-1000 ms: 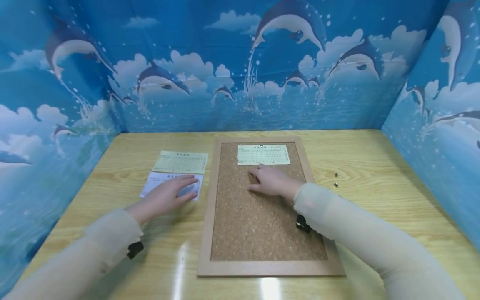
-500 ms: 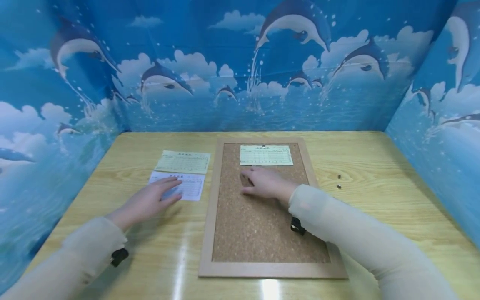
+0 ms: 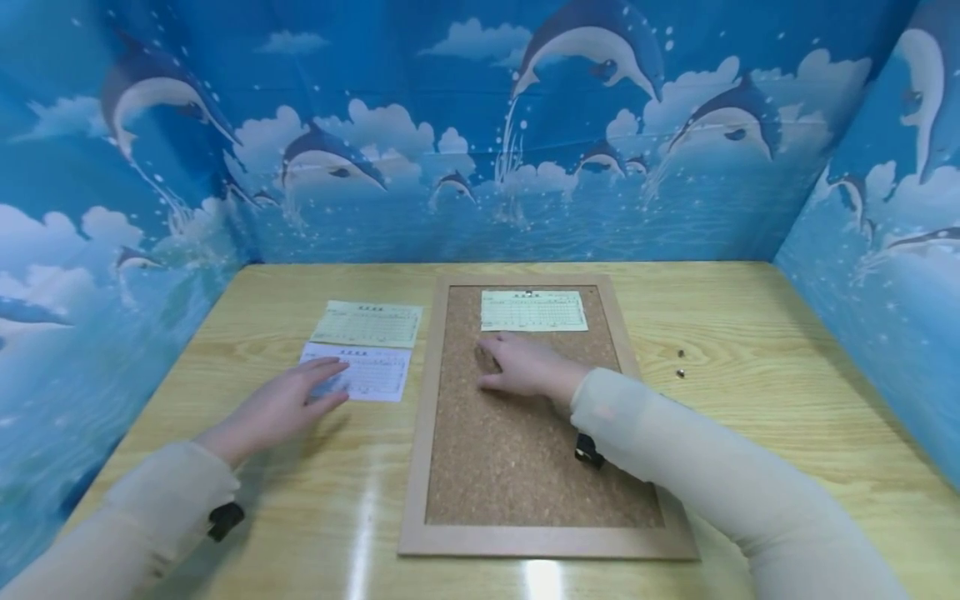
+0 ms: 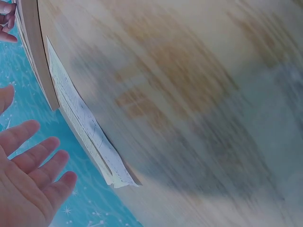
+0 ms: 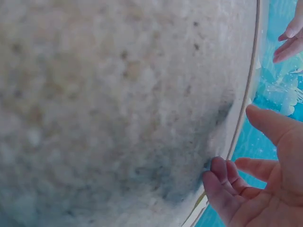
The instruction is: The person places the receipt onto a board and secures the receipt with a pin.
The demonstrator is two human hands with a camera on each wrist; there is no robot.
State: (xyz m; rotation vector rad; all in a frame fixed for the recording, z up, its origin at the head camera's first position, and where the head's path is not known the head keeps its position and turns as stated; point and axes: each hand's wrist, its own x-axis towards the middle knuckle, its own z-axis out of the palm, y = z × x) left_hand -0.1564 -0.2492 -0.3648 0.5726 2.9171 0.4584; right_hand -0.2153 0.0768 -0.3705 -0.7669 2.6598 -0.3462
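left hand [image 3: 273, 408]: loose, nothing held; had drawn back to the left end of the white slip [image 3: 378, 379], which lay on the table [image 3: 735, 350], seemingly unpinned yet. right hand [image 3: 525, 367]: relaxed, gripless, over the cork board [image 3: 525, 475].

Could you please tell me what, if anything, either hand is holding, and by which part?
Nothing is held: the left hand is open near the white, rectangular paper slip, and the right hand is empty over the brown, wood-framed rectangular corkboard.

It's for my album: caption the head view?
Right grip at corkboard, left grip near white slip, printed dolphins behind.
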